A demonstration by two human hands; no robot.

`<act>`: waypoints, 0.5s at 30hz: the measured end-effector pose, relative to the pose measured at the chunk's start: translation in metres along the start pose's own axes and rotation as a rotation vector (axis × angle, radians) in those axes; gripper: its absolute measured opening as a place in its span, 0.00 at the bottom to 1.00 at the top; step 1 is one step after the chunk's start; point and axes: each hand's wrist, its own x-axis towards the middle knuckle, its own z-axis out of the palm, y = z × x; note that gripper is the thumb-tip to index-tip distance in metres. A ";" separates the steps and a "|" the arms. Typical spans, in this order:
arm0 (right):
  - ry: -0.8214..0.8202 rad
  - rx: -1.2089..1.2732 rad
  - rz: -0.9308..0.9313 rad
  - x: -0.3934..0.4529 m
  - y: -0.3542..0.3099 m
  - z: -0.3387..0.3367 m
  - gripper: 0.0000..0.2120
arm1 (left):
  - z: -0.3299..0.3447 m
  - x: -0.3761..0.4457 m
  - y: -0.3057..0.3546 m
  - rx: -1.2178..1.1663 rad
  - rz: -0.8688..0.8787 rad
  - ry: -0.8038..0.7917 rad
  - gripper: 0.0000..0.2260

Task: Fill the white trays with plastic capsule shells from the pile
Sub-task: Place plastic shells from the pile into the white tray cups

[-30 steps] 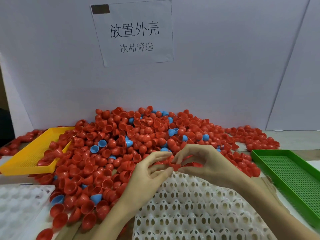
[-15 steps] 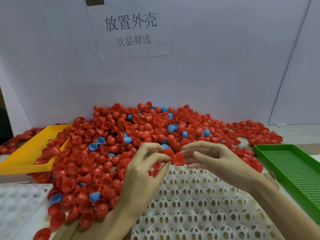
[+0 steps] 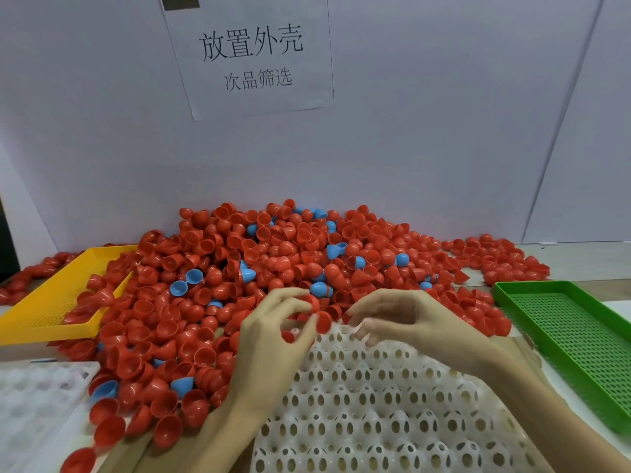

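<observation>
The left hand [image 3: 273,331] has its grip closed in a pinch: thumb and fingertips hold a red capsule shell [image 3: 322,320] right at the far edge of the white tray [image 3: 375,404], with what looks like a second red shell [image 3: 312,302] tucked under its upper fingers. Half a second ago both hands met over that shell; now the right hand [image 3: 403,319] has let go and drawn slightly aside, its fingers loosely curled over the tray's far row with nothing visible between them. That reads as a handover or separation just finished, so the left hand is probably about to seat the shell in one of the far pockets. The tray's pockets in view all appear empty, so filling has barely started. Beyond the hands, the pile [image 3: 290,268] of red shells, with a few blue ones, spreads across the worktop and touches the tray's far edge. A second white tray [image 3: 30,397] lies at the near left, a yellow tray [image 3: 54,302] farther left and a green tray [image 3: 573,336] on the right.
</observation>
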 end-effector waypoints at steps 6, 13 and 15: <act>0.225 0.143 0.100 -0.003 0.024 -0.023 0.08 | 0.004 0.000 -0.018 0.354 0.211 -0.221 0.08; 0.228 0.164 0.120 -0.002 0.032 -0.023 0.08 | 0.014 0.003 -0.017 0.560 0.268 -0.279 0.09; 0.239 0.184 0.106 -0.002 0.032 -0.025 0.08 | 0.013 0.004 -0.015 0.539 0.283 -0.256 0.10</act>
